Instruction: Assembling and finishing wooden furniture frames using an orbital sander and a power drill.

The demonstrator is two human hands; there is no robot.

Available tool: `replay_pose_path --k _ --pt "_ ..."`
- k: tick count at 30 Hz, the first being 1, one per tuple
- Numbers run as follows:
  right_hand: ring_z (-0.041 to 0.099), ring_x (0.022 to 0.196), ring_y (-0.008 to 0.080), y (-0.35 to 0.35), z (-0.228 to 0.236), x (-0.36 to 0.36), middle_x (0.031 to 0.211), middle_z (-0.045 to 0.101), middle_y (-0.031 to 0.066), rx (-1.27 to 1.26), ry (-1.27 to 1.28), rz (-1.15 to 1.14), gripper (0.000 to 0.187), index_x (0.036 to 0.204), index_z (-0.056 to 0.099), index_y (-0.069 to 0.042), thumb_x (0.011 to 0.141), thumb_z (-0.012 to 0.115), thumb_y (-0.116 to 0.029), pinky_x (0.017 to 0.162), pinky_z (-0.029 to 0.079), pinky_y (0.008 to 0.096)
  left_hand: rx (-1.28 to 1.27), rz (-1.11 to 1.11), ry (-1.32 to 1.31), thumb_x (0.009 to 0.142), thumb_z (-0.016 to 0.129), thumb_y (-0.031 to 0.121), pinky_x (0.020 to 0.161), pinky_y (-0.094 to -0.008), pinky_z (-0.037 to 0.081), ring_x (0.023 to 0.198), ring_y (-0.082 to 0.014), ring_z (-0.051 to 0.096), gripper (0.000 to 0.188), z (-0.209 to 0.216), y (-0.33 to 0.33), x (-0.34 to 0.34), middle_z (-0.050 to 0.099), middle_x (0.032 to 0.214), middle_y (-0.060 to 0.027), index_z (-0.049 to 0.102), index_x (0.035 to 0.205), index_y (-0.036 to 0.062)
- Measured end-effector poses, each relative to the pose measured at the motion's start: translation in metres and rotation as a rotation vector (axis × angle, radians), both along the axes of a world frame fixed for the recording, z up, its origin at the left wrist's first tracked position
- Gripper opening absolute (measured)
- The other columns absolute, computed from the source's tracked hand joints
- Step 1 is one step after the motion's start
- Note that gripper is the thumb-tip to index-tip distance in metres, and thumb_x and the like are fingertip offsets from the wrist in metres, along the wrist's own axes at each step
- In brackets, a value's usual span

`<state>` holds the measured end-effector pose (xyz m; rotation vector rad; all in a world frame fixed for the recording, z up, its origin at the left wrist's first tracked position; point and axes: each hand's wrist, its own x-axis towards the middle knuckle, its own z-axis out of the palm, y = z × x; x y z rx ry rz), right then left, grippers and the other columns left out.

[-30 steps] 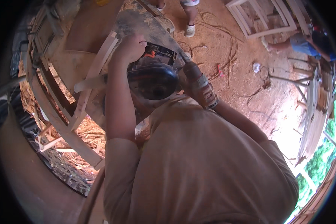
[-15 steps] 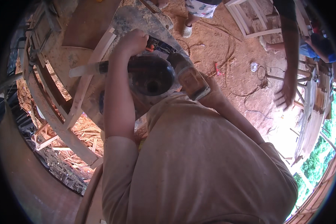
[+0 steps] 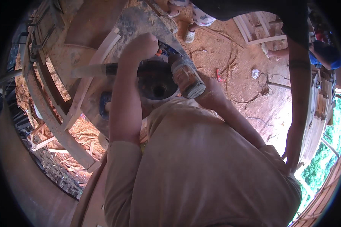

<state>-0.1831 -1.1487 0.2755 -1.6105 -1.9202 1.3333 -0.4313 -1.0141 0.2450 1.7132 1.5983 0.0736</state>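
My left hand [image 3: 143, 46] is closed in a fist above the dusty workbench [image 3: 134, 22], and whatever is in it is hidden. Small orange and blue parts [image 3: 163, 52] show beside its fingers. Below that wrist lies a dark, rounded, glossy tool housing [image 3: 149, 86] with a round opening and a pale translucent tube [image 3: 89, 70] at its left end; my forearm crosses over it. My right hand [image 3: 212, 94] grips a dusty, bottle-shaped thing [image 3: 185, 77] with brownish sides, a flat pale base and a dark narrow end tilted toward my left hand. Its exact kind is unclear.
A wooden strip [image 3: 96, 68] and a curved brown panel [image 3: 91, 24] lie on the left. Wood scraps [image 3: 85, 140] cover the ground there. Cables [image 3: 235, 68] trail over the dirt floor at right. A co-worker's arm [image 3: 297, 75] hangs close on the right; wooden frames [image 3: 261, 28] stand farther back.
My left hand has shifted slightly right and down. The bottle-shaped thing in my right hand has moved a little left. The co-worker has leaned in, with the arm reaching lower.
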Motion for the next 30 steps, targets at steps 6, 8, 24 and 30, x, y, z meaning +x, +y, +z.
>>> replay_pose_path --k 6,8,24,30 --pt "0.069 0.094 0.0427 0.003 0.001 -0.008 0.097 0.071 0.0240 0.020 -0.023 0.014 0.053 0.119 0.063 -0.002 0.079 0.079 -0.032 0.081 0.055 0.0458 -0.030 -0.012 0.032 0.100 0.048 0.028 0.085 -0.0469 0.052 0.092 -0.0394 0.068 0.037 0.006 -0.003 0.003 0.071 0.093 -0.0224 0.073 0.091 0.0027" --pt "0.068 0.094 0.0430 0.003 -0.001 -0.009 0.096 0.071 0.0241 0.027 -0.040 0.024 0.052 0.118 0.063 -0.001 0.079 0.079 -0.032 0.080 0.055 0.0460 -0.046 0.005 0.030 0.100 0.048 0.028 0.085 -0.0464 0.052 0.091 -0.0384 0.069 0.037 0.007 -0.003 0.004 0.072 0.092 -0.0216 0.074 0.090 0.0040" --pt "0.071 0.097 0.0280 -0.006 -0.009 -0.012 0.108 0.071 0.0161 -0.002 0.092 0.008 0.045 0.123 0.064 -0.006 0.082 0.079 -0.015 0.084 0.054 0.0366 -0.010 0.004 -0.042 0.100 0.051 0.030 0.082 -0.0454 0.053 0.086 -0.0354 0.070 0.034 0.005 -0.013 0.009 0.072 0.087 -0.0191 0.073 0.092 0.0042" --pt "0.070 0.094 0.0294 -0.004 0.001 -0.012 0.106 0.071 0.0142 -0.006 0.020 0.079 0.039 0.119 0.065 -0.008 0.082 0.076 -0.011 0.085 0.054 0.0367 0.053 0.010 -0.071 0.099 0.056 0.029 0.080 -0.0456 0.054 0.084 -0.0382 0.070 0.034 0.000 -0.012 0.010 0.071 0.086 -0.0213 0.070 0.090 -0.0004"
